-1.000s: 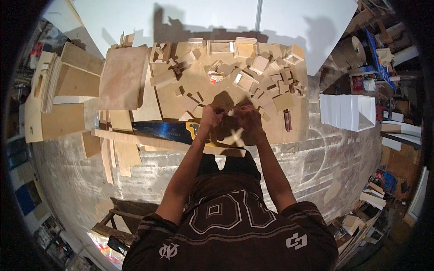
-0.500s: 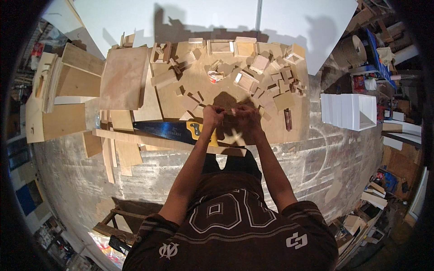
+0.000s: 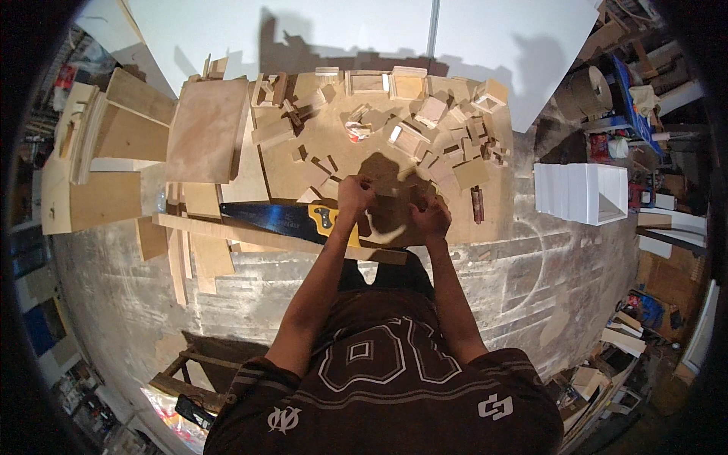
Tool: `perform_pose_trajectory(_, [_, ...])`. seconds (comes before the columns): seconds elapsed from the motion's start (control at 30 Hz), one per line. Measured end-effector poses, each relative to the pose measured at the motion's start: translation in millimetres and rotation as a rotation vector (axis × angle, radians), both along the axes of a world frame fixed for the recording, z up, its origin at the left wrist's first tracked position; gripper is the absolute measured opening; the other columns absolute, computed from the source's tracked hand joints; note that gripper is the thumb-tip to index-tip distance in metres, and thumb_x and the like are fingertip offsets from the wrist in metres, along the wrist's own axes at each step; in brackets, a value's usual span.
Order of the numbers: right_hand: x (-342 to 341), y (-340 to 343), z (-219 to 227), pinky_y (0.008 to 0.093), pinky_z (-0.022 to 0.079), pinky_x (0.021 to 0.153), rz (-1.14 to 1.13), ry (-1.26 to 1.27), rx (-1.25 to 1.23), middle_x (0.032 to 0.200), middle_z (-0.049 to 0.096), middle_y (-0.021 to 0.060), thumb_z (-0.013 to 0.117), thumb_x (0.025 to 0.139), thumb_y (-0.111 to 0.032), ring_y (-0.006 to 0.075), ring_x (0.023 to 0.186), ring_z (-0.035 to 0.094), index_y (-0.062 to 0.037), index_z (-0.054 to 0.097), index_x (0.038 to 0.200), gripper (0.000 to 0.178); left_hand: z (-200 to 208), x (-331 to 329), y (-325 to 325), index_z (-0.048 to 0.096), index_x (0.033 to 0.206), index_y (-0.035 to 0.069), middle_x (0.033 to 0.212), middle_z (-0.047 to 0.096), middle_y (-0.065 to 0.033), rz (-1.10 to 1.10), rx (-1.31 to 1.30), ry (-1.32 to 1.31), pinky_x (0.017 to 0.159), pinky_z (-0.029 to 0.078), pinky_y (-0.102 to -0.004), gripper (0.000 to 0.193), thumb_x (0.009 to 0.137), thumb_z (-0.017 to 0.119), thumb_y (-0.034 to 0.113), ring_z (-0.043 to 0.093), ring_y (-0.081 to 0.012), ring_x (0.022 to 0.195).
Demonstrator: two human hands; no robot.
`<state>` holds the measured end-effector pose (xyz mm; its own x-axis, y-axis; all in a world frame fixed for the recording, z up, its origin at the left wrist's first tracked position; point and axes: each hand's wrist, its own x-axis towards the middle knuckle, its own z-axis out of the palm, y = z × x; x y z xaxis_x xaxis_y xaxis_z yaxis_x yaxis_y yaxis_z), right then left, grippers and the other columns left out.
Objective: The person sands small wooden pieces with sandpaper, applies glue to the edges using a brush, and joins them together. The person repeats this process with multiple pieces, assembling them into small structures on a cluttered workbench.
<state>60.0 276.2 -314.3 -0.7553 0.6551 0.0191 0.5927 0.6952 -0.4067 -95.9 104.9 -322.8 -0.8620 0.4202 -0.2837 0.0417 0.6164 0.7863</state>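
I log wooden boxes [image 3: 409, 140] seemingly joined, blocks [image 3: 472, 174] loose on the worktop [image 3: 497, 201]; whether left hand [image 3: 355, 195] and right hand [image 3: 432, 217] grip anything, I cannot tell.

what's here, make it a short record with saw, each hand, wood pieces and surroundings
saw: blue-bladed handsaw with yellow-and-black handle, blade pointing left
left hand: bare left hand, near the saw's handle; whether it holds anything unclear
right hand: bare right hand, apart from the left; grip unclear
wood: small pale wooden blocks scattered beyond the hands; slim reddish-brown wooden piece to their right
surroundings: tan wooden worktop; white box-shaped unit at right
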Motion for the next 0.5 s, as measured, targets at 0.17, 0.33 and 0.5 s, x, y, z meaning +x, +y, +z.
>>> perform_pose_trajectory(0.17, [-4.8,0.3,7.7,0.0441,0.056,0.081,0.001,-0.136,-0.01,0.096,0.07,0.0126,0.081,0.071,-0.038,0.0313,0.092,0.069,-0.0111,0.072,0.1,0.04,20.0,0.3,-0.8,0.075,0.101,0.003,0.089,0.074,-0.018,0.043,-0.05,-0.013,0.075,0.057,-0.0407,0.032,0.077,0.075,0.024,0.073,-0.0318,0.083])
perform_pose_trajectory(0.33, [-0.1,13.2,14.2,0.0422,0.057,0.08,-0.041,-0.08,-0.104,0.093,0.07,0.0144,0.081,0.071,-0.032,0.0303,0.087,0.07,-0.0075,0.073,0.099,0.038,43.9,9.3,-5.7,0.075,0.101,0.003,0.091,0.074,-0.019,0.106,-0.056,0.087,0.075,0.056,-0.0403,0.031,0.082,0.075,0.027,0.073,-0.0321,0.086])
perform_pose_trajectory(0.5, [2.2,8.8,66.9,0.0349,0.057,0.073,0.096,0.242,-0.43,0.089,0.071,0.0128,0.085,0.074,-0.023,0.0247,0.08,0.072,-0.0039,0.072,0.099,0.035,75.6,26.8,-11.8,0.072,0.112,0.001,0.097,0.075,-0.0136,0.089,0.257,-0.11,0.073,0.056,-0.0356,0.037,0.09,0.073,0.031,0.072,-0.0243,0.085])
